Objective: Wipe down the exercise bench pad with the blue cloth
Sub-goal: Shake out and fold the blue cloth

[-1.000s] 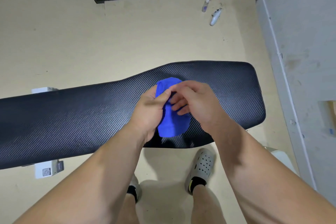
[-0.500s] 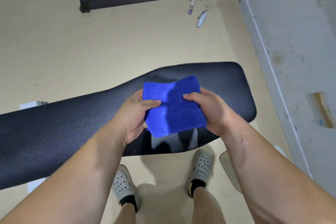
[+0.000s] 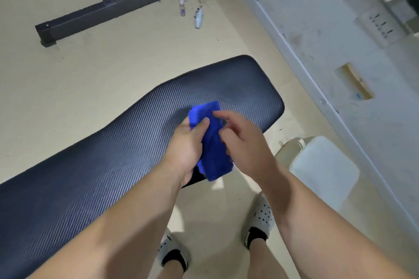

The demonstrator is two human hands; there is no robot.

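Head view: we look down at our two bare hands over the bench pad [image 3: 118, 154], a long dark pad with a woven texture running from lower left up to a rounded end at upper right. Our left hand [image 3: 188, 149] is clamped on the blue cloth [image 3: 213, 142], thumb pressed on top of it, the other fingers wrapped under and hidden. The cloth is folded into a narrow strip; its upper end sticks out beyond our left thumb and its lower end hangs past the near edge of the pad, below our palms. We can't tell if the cloth touches the pad or is held just above it.

Our right hand [image 3: 244, 147] is just beside the cloth on its right edge. Its fingers [image 3: 223, 114] are loosely curled and a bit apart, tips at or on the cloth's right side; motion blur there, so we can't tell if they actually grip it.

Beyond our fingertips the pad's rounded end is bare. Farther off, on the beige floor [image 3: 95, 70], sits a dark metal frame [image 3: 108, 7] with a small bottle [image 3: 182, 8] and a white tube-like item [image 3: 198, 19] beside it. Right of our right hand there's a grey wall [image 3: 328, 18] and a white container [image 3: 324, 170] on the floor. Below our wrists, our feet in grey perforated clogs [image 3: 261, 217].
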